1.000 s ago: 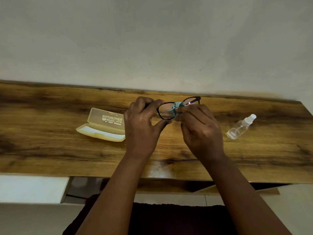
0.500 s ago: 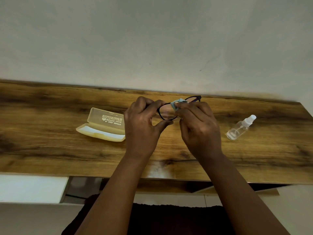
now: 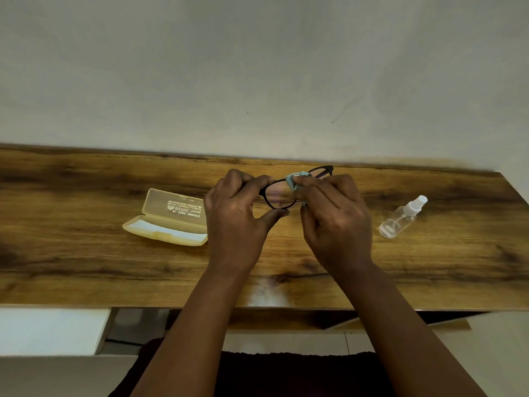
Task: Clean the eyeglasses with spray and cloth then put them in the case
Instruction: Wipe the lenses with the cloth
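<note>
I am holding the eyeglasses (image 3: 282,193) up over the wooden table (image 3: 86,267), near its back edge, with my left hand (image 3: 237,216) pinching the frame's left end between fingers and thumb. My right hand (image 3: 335,222) is clamping the small blue cloth (image 3: 294,180) around the glass near the bridge. Compared with a second ago, the cloth is sitting higher, now bunched at the top rim, where it was lower over the lens, so I am judging that the wiping stroke is working upward and the rub-down is under way, not finished. The spray bottle (image 3: 402,217) is lying on its side to my right, well apart from my hands, so spraying looks done. The case (image 3: 169,219) is lying open to my left, just beside my left hand, waiting for the glasses once both lenses are wiped.
</note>
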